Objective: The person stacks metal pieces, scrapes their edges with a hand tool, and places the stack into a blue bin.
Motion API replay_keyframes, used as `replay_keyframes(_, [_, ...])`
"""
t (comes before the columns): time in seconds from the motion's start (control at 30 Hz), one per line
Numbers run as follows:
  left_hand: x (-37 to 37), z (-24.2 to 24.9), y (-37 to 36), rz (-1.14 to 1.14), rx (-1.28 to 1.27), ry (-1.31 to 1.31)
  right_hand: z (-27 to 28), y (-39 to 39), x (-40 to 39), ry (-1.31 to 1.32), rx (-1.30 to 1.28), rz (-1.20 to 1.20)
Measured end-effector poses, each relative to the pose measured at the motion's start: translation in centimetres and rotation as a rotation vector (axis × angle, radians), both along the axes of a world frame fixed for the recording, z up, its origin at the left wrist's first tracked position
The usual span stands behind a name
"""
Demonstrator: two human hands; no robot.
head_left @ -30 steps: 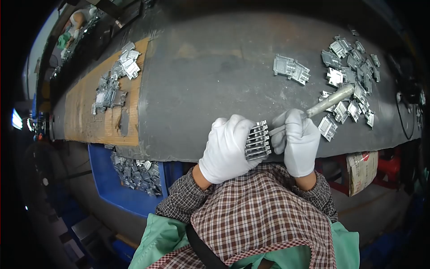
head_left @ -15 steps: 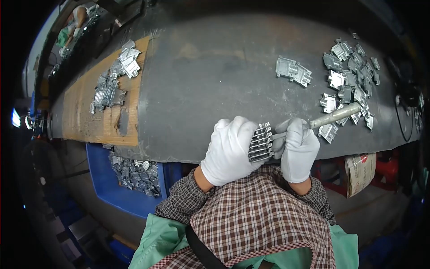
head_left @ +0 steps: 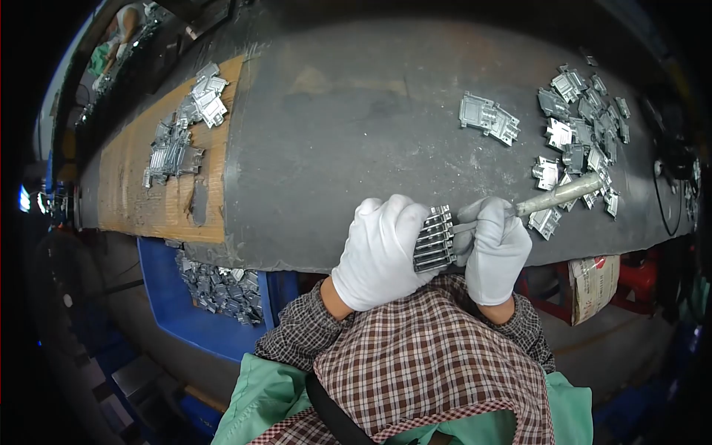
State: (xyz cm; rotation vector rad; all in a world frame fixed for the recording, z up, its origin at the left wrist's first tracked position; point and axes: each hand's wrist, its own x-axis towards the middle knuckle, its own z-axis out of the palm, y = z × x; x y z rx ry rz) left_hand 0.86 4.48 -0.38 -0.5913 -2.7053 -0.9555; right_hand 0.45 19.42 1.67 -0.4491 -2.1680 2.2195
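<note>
My left hand (head_left: 382, 252), in a white glove, is closed around a row of several small metal housings (head_left: 434, 241) stacked side by side with their edges facing right. My right hand (head_left: 495, 248), also gloved, grips a file-like tool with a long, pale, round handle (head_left: 560, 194). The handle sticks out to the upper right, over some loose parts. A thin grey end of the tool reaches left to the edge of the stack; the exact contact is hard to make out. Part of the tool is hidden by my right fingers.
Loose metal housings (head_left: 582, 122) lie heaped on the right of the dark table (head_left: 334, 148), with a few more (head_left: 489, 119) apart. Others sit on cardboard (head_left: 211, 189) at left. Below are a blue bin (head_left: 159, 297) of parts and a carton (head_left: 595, 285). Another person (head_left: 122, 33) is at far upper left.
Both hands stay nearly in place, still holding the stack and the tool. The tool has shifted very slightly to the right, and the view has moved a little.
</note>
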Motion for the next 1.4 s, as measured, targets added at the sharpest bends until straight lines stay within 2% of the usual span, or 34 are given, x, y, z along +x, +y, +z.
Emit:
replay_keyframes(0.2, [-0.1, -0.1, 0.1, -0.002, -0.013, 0.020, -0.6, -0.3, -0.1, 0.044, 0.105, -0.027])
replay_keyframes(0.3, [-0.1, 0.1, 0.1, 0.003, -0.031, 0.012, -0.5, -0.2, -0.7, 0.066, 0.044, 0.016])
replay_keyframes(0.43, [0.0, 0.2, 0.0, 0.001, -0.041, -0.026, 0.2, 0.6, -2.0, -0.148, -0.168, 0.166])
replay_keyframes(0.47, [0.0, 0.2, -0.1, -0.001, -0.044, -0.017, 0.4, 0.9, -2.1, -0.216, -0.197, 0.276])
replay_keyframes(0.57, [-0.1, 0.1, 0.0, -0.009, -0.038, 0.004, -0.1, 1.7, -1.3, -0.212, -0.496, 0.203])
replay_keyframes(0.6, [0.0, 0.1, 0.0, -0.010, -0.030, 0.005, 0.3, 1.0, -1.2, -0.200, -0.352, 0.097])
replay_keyframes(0.73, [0.0, 0.0, 0.0, -0.003, -0.044, 0.028, -0.4, -0.2, -0.1, -0.041, -0.181, -0.014])
replay_keyframes(0.93, [0.0, -0.1, 0.0, 0.001, -0.044, 0.042, -0.8, -0.3, -0.3, 0.084, -0.008, 0.016])
replay_keyframes(1.03, [0.0, 0.1, 0.0, -0.001, -0.062, 0.051, 0.6, -0.2, -1.5, 0.011, 0.041, 0.126])
replay_keyframes(1.07, [0.0, 0.1, 0.1, -0.011, -0.056, 0.037, 0.3, 1.7, -2.2, -0.289, -0.293, 0.374])
replay_keyframes(1.2, [-0.3, 0.4, -0.1, -0.021, -0.010, 0.047, 0.1, 1.9, -1.5, -0.052, -0.390, 0.118])
replay_keyframes(1.3, [-0.3, 0.4, -0.1, -0.027, -0.012, 0.040, -0.3, 0.6, -1.5, -0.005, -0.132, 0.026])
replay_keyframes(1.33, [-0.2, 0.3, -0.1, -0.026, -0.017, 0.026, -0.6, 0.6, -1.3, 0.052, -0.067, 0.063])
replay_keyframes(1.4, [-0.4, 0.3, 0.1, -0.017, -0.010, 0.068, -1.0, 0.3, -1.3, 0.077, -0.033, 0.039])
